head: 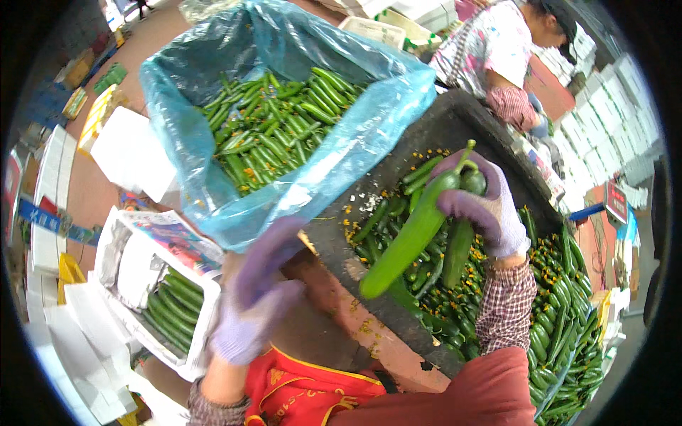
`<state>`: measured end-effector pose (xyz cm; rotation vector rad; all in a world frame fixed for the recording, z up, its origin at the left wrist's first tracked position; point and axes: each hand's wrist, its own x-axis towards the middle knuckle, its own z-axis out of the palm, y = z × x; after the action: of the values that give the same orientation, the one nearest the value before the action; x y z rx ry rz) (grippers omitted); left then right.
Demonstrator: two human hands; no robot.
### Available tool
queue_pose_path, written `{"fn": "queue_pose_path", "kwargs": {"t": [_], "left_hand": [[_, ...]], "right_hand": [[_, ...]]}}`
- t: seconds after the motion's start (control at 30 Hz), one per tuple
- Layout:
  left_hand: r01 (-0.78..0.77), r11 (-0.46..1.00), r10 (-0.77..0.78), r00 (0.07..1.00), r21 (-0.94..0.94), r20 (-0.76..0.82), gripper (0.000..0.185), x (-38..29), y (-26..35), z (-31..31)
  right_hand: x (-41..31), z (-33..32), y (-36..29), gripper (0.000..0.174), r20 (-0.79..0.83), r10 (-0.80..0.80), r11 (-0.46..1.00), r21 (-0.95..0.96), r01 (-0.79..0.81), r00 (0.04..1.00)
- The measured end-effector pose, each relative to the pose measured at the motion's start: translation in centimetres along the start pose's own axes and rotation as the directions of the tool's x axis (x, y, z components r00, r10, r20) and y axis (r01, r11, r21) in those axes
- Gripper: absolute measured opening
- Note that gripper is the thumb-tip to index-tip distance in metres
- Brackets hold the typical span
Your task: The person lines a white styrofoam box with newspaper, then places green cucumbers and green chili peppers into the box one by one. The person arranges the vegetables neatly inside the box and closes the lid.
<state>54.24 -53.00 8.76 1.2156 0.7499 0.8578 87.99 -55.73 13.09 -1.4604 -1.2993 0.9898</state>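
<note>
My right hand (495, 207), in a purple-coated knit glove, grips a large light-green cucumber (407, 242) and a darker cucumber (459, 253) by their stem ends. Both hang slanted over a black trough (453, 120) heaped with small green cucumbers (543, 330), many with yellow blossoms. To the left, my gloved left hand (256, 298) is blurred, its thumb and fingers apart with nothing between them. Close beside it stands a white foam box (212, 309) lined with newspaper (178, 242), with several cucumbers (173, 311) lying side by side inside.
Ahead, a large container lined with blue plastic (367, 125) holds many cucumbers (277, 138). Across the trough a person (479, 58) bends down. White foam boxes (607, 117) are stacked at the right, near a scale (615, 202). More foam boxes (85, 325) stand at the left.
</note>
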Motion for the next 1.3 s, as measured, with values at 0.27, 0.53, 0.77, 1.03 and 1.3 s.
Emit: {"fn": "queue_pose_path", "kwargs": {"t": [0.27, 0.53, 0.77, 1.03, 1.3], "left_hand": [[0.176, 0.63, -0.219, 0.975, -0.756, 0.044, 0.062, -4.2, -2.8, -1.5], [-0.199, 0.526, -0.182, 0.924, -0.827, -0.337, 0.062, -12.6, -7.6, -12.5], [-0.549, 0.586, -0.062, 0.703, -0.596, -0.709, 0.067, -20.3, -10.2, -18.0], [-0.646, 0.605, -0.256, 0.396, -0.466, -0.882, 0.053, -24.1, -10.4, -24.6], [-0.493, 0.782, -0.019, 0.593, -0.382, -0.805, 0.063, -16.6, -12.6, -26.1]], "right_hand": [[1.1, 19.7, -3.8, 0.047, 0.062, -0.569, 0.756, -0.353, 0.551, 0.82], [-4.9, 29.7, -0.8, 0.037, 0.539, -0.322, 0.841, -0.214, 0.496, 0.778], [-2.1, 44.1, 1.8, 0.07, 0.72, -0.119, 0.842, -0.291, 0.453, 0.683], [1.9, 56.6, 4.4, 0.058, 0.674, 0.522, 0.41, -0.735, 0.54, 0.522], [-0.3, 50.7, 2.6, 0.071, 0.814, -0.227, 0.777, -0.179, 0.603, 0.534]]}}
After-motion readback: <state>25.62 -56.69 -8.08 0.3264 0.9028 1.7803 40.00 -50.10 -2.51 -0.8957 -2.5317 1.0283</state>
